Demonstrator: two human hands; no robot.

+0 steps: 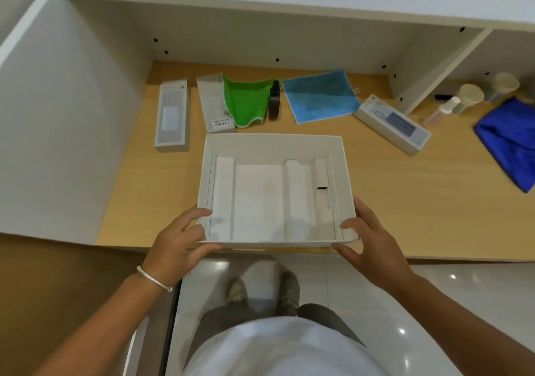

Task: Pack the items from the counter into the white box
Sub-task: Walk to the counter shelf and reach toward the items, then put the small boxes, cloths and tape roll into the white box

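Note:
An open white box (273,144) with cardboard dividers sits at the counter's front edge, with nothing in it. My left hand (181,241) grips its near left corner, thumb under the rim. My right hand (367,239) holds the near right corner, fingers spread along the side. Behind the box lie a grey product box (172,115), a second slim white carton (212,102), a green cloth (246,100), a small dark bottle (274,102), a light blue cloth (320,96) and another grey product box (392,123).
The wooden counter (405,202) sits in a white cabinet recess, with a wall panel on the left (66,115). A dark blue cloth (509,141) and several cups and a bottle (469,94) stand at the right. Tiled floor lies below.

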